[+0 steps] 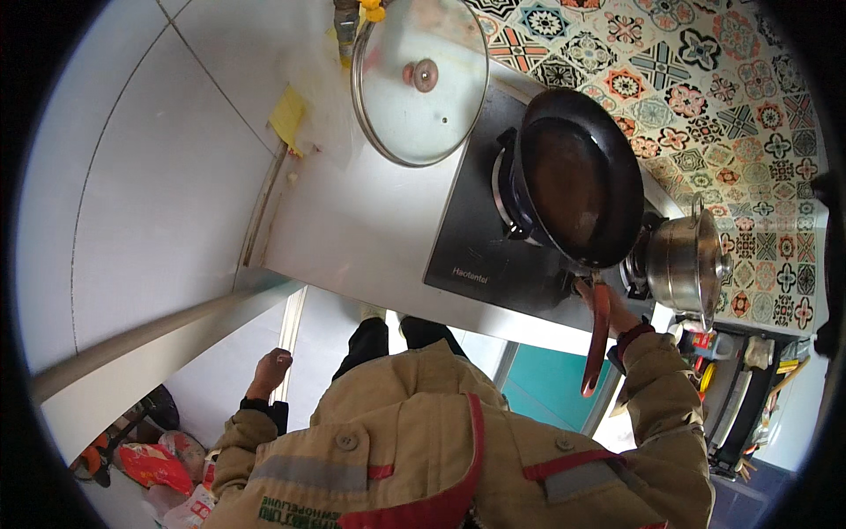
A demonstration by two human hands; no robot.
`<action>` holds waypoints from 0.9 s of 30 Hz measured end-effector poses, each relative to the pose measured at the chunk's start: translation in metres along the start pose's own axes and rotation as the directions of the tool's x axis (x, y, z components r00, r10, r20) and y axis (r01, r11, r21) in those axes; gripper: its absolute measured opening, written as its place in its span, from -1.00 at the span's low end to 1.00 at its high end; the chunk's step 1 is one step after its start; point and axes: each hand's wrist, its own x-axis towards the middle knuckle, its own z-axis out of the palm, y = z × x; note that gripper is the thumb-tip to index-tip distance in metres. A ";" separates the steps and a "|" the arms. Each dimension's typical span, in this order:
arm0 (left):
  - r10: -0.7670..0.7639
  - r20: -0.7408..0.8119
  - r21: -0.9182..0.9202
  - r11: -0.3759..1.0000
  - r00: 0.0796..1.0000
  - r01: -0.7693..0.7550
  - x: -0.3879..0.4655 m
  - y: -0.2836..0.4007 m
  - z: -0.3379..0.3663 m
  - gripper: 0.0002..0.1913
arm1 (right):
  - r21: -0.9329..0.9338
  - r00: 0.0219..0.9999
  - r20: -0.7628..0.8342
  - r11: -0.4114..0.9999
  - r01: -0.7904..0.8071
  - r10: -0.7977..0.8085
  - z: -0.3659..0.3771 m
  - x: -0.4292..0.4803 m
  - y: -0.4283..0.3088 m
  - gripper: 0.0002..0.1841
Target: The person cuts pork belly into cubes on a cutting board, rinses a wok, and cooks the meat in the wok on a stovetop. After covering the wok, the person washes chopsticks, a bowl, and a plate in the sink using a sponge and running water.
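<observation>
A dark frying pan (575,185) with a reddish-brown handle (597,337) sits on the left burner of a black gas hob (462,264). Partly behind that handle, my right hand (605,304) reaches to the hob's front edge, near a control knob; its fingers are mostly hidden, so whether it grips the knob cannot be told. My left hand (269,371) hangs away from the counter, loosely curled, touching nothing visible. A round glass lid (423,82) with a metal rim leans at the back left. On the right burner stands a lidded steel pot (684,264).
Patterned tiles (740,132) cover the wall behind the hob. The white counter (357,225) meets a wall on the left, where a yellow paper (287,119) lies. Bags (155,466) lie low at the left. A rack of kitchen items (733,390) stands at the right.
</observation>
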 end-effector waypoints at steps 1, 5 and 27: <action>-0.017 0.002 0.026 1.000 1.000 0.017 -0.001 -0.002 -0.004 -0.75 | 0.074 0.999 -0.023 0.996 0.045 -0.044 0.006 0.004 0.010 -0.66; -0.018 0.055 0.102 0.995 0.998 0.012 0.000 -0.005 -0.022 -0.75 | -0.054 0.943 -0.166 0.958 0.282 -0.287 0.010 -0.003 0.008 -0.58; 0.330 0.754 0.477 0.319 0.568 -0.819 0.004 0.239 0.199 -0.59 | 0.616 0.438 -0.198 0.459 -0.640 0.877 0.528 -0.577 -0.078 -0.78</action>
